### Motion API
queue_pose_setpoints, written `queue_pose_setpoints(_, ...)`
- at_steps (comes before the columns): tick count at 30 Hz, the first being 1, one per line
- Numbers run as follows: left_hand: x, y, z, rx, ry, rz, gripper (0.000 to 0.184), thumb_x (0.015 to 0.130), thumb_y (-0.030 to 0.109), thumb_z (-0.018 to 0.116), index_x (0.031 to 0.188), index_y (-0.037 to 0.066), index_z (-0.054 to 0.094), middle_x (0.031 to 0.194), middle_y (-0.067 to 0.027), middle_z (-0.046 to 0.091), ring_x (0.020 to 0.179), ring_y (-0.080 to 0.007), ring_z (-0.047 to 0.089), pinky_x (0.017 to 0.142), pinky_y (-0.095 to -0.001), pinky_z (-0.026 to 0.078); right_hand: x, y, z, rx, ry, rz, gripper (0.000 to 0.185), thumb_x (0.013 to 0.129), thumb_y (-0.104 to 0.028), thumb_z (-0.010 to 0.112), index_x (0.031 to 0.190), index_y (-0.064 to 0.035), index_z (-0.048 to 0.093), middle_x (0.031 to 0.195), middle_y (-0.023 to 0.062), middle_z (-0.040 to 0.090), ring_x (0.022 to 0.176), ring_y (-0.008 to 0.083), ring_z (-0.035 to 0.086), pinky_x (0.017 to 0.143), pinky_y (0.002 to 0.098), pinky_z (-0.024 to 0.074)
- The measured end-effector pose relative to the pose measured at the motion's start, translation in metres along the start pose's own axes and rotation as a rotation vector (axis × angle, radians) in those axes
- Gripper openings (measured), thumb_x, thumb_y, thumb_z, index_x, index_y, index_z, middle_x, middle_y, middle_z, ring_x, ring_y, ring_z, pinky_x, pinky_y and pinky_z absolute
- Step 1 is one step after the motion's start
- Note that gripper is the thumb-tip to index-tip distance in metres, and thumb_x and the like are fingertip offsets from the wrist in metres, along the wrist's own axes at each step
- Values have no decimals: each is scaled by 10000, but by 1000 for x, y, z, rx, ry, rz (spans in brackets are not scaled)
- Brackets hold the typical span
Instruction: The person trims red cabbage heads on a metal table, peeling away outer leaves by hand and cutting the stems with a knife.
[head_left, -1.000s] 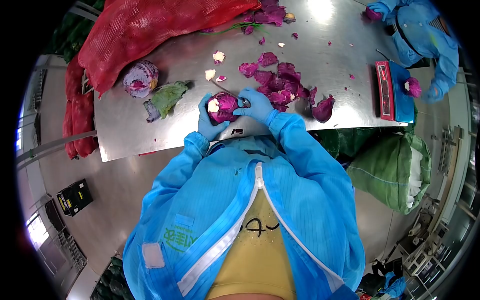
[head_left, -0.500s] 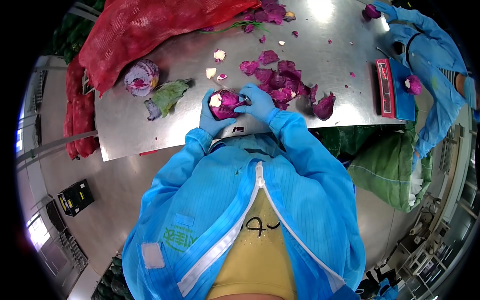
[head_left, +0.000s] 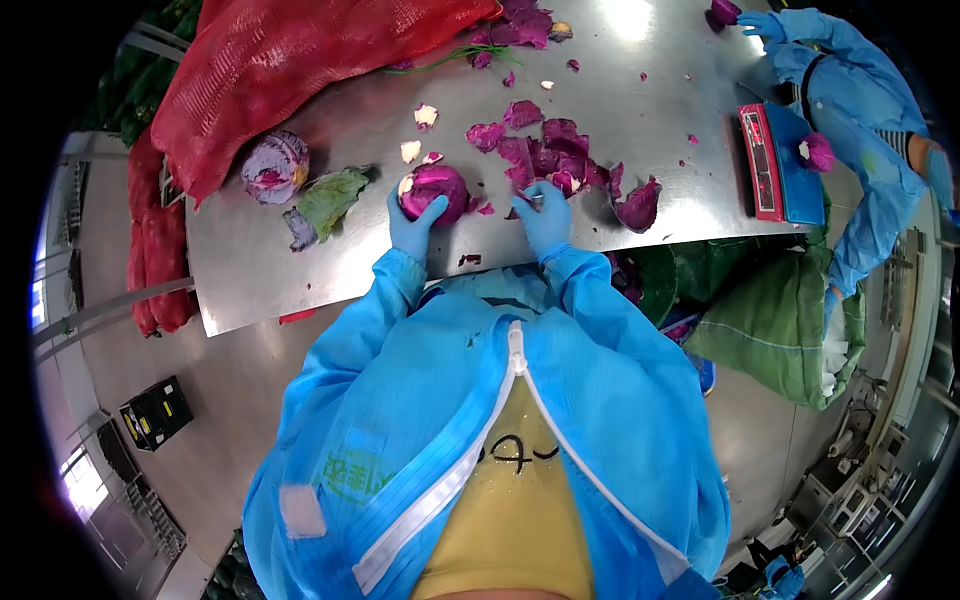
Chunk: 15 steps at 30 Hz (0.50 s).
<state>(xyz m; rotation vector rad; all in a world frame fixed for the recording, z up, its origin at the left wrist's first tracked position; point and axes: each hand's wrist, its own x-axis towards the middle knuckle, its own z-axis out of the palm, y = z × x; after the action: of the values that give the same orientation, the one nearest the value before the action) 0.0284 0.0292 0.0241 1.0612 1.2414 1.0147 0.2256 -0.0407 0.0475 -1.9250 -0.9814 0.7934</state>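
Note:
My left hand (head_left: 411, 226), in a blue glove, is closed around the side of a peeled red cabbage (head_left: 441, 190) on the metal table. The cabbage's pale cut stem end faces left. Apart from it on the right, my gloved right hand (head_left: 547, 222) is closed on a small knife (head_left: 536, 198), of which only a bit of metal shows. A scrap of purple leaf lies at its fingertips. Just beyond this hand is a pile of loose purple leaves (head_left: 556, 150). An unpeeled red cabbage (head_left: 275, 167) and a green outer leaf (head_left: 335, 200) lie to the left.
A red mesh sack (head_left: 290, 75) covers the table's far left. A scale (head_left: 792, 165) with a small red cabbage (head_left: 817, 151) stands at the right. Beside it a co-worker in blue (head_left: 860, 90) reaches toward another cabbage. A green woven sack (head_left: 770, 330) is below the table edge.
My right hand has left the cabbage and moved right, toward the leaf pile. My left hand keeps the cabbage, which has turned so its cut end faces left. The view has shifted slightly.

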Motion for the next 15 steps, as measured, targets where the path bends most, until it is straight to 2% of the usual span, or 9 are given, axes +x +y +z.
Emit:
queue_pose_setpoints(1, 2, -1, -2, -1, 0, 1, 792, 675, 283, 799, 1292, 40, 364, 1225, -139, 485, 1120, -249, 493, 982, -349, 394, 2, 4, -5, 0, 1, -1, 350, 720, -237, 749, 980, -66, 590, 876, 102, 559, 750, 221, 568, 697, 330, 482)
queue_pose_setpoints(3, 1, -4, -9, -375, -186, -208, 692, 742, 231, 740, 1297, 55, 367, 1230, -120, 491, 1142, -233, 487, 996, -353, 388, -3, 0, -12, -169, 136, -193, 482, 723, -242, 752, 1134, -77, 562, 1020, 140, 524, 869, 236, 565, 775, 314, 477)
queue_pose_setpoints(4, 0, -6, -9, -509, -264, -244, 614, 781, 200, 683, 1294, 65, 374, 1227, -109, 503, 1153, -229, 487, 1015, -363, 377, -2, -3, -11, -126, 89, -250, 636, 718, -320, 762, 1225, -42, 497, 1128, 163, 468, 954, 251, 542, 842, 324, 457)
queue_pose_setpoints(5, -2, -7, -6, -510, -266, -245, 614, 781, 200, 683, 1294, 65, 374, 1227, -109, 503, 1153, -229, 487, 1015, -363, 377, -5, -6, -6, -127, 91, -249, 636, 718, -320, 762, 1225, -42, 497, 1128, 163, 468, 954, 251, 542, 842, 324, 457)
queue_pose_setpoints(7, -7, -4, 3, -775, -420, -309, 610, 781, 216, 673, 1295, 68, 379, 1239, -112, 498, 1162, -230, 484, 1027, -372, 367, -14, -16, 8, 187, -106, -146, 745, 694, -425, 766, 1224, 6, 470, 1148, 171, 454, 978, 270, 538, 876, 349, 448)
queue_pose_setpoints(8, 1, -34, -1, -857, -448, -368, 626, 781, 216, 660, 1296, 81, 332, 1260, -117, 463, 1178, -250, 465, 1032, -395, 365, -17, -20, 13, 171, -135, -125, 829, 670, -491, 764, 1243, 14, 441, 1164, 173, 443, 1009, 273, 530, 893, 368, 443)
queue_pose_setpoints(9, -1, -31, 0, -858, -447, -366, 626, 781, 216, 660, 1296, 81, 332, 1260, -117, 463, 1178, -250, 465, 1032, -395, 365, -23, -28, 14, 171, -137, -127, 829, 670, -491, 764, 1243, 14, 441, 1164, 173, 443, 1009, 273, 530, 893, 368, 443)
queue_pose_setpoints(11, -8, -20, 6, -644, -373, -281, 732, 740, 306, 667, 1337, 108, 293, 1276, -125, 446, 1204, -292, 440, 1054, -430, 348, -32, -46, 10, 57, -84, -245, 829, 663, -493, 767, 1234, 15, 446, 1138, 177, 457, 1024, 279, 530, 897, 359, 440)
queue_pose_setpoints(15, -13, -6, 11, -637, -358, -188, 719, 742, 221, 671, 1336, 148, 273, 1269, -131, 437, 1187, -302, 457, 1020, -459, 387, -26, -37, 14, 26, -106, -304, 754, 708, -438, 742, 1263, -9, 464, 1103, 157, 479, 992, 259, 553, 859, 332, 459)
